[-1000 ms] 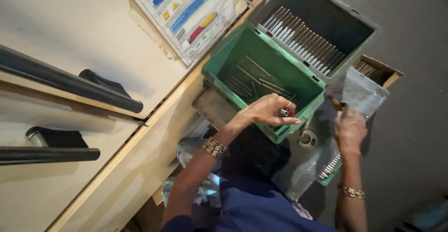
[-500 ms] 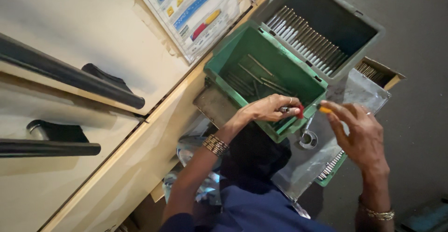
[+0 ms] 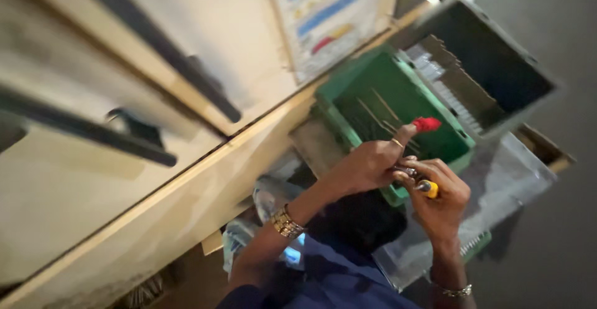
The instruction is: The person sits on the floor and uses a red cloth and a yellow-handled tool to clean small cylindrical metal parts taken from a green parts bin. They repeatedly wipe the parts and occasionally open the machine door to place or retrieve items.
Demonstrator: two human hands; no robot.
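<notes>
Yellow-tipped tool [image 3: 428,188] between both hands' grip

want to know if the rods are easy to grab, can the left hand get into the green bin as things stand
Probably yes. The left hand sits at the near rim of the green bin, which is open on top, with nothing covering the rods. But it is busy with a small metal part shared with the right hand.

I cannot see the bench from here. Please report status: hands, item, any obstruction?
Left hand and right hand together over green bin rim. Small yellow-tipped metal piece pinched between them. Red fingertip cover raised. Nothing in the way.
</notes>
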